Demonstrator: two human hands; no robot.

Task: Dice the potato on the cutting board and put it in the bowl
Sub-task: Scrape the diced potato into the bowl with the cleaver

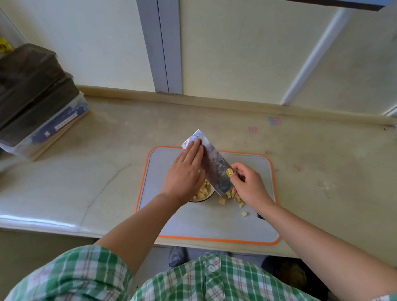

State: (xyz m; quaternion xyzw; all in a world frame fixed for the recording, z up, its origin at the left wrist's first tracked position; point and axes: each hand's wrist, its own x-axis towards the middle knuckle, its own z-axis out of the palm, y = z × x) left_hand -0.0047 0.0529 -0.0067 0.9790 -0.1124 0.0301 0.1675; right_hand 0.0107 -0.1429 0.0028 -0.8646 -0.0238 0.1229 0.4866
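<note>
Now the cleaver (213, 165) is tilted over a grey cutting board (246, 225) with an orange rim, which lies at the near edge of the worktop (99, 167), right of its middle. The right hand (248, 186) grips the cleaver where the blade meets the handle, its fingers curled round it beside a round yellow sticker (229, 172). The handle's dark end (260, 216) shows below the wrist. The left hand (187, 170) lies flat on the broad face of the blade with its fingers straight and together, the tips reaching toward the blade's far corner; it grips nothing.

A small white bowl (202, 199) stands on the left half of the board, mostly hidden beneath the left hand and the blade. Diced potato (203, 190) fills the part of it that shows. The blade's lower corner comes down just beside the bowl's right rim. More potato cubes (234, 196) lie in a loose heap on the board to the right of that corner, partly under the right hand, and one cube (244, 214) sits a little apart, nearer the board's front edge.

At the worktop's far left corner stands a stack of dark-lidded plastic containers (28, 98). A green plaid shirt (207, 290) fills the bottom of the view.
</note>
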